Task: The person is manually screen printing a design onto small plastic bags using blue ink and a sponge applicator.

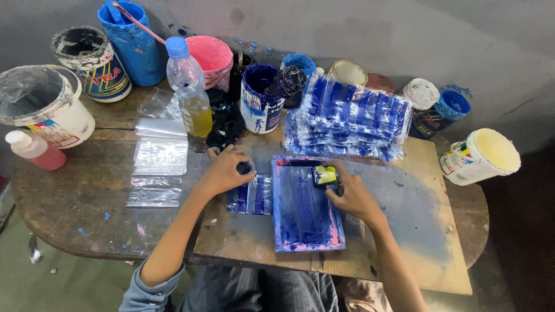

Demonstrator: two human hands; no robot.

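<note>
A small wooden-framed printing screen smeared with blue ink lies on a plywood board. My right hand grips a small squeegee with a yellow and black end at the screen's top right corner. My left hand rests on a clear plastic bag printed in blue, which lies just left of the screen, and its fingers curl around a small dark object. Behind the screen sits a fanned stack of blue-printed bags.
Several paint tubs and buckets line the back of the round wooden table, among them a blue ink tub and a white tub on its side. A bottle of yellow liquid, a pink bottle and unprinted clear bags lie at the left.
</note>
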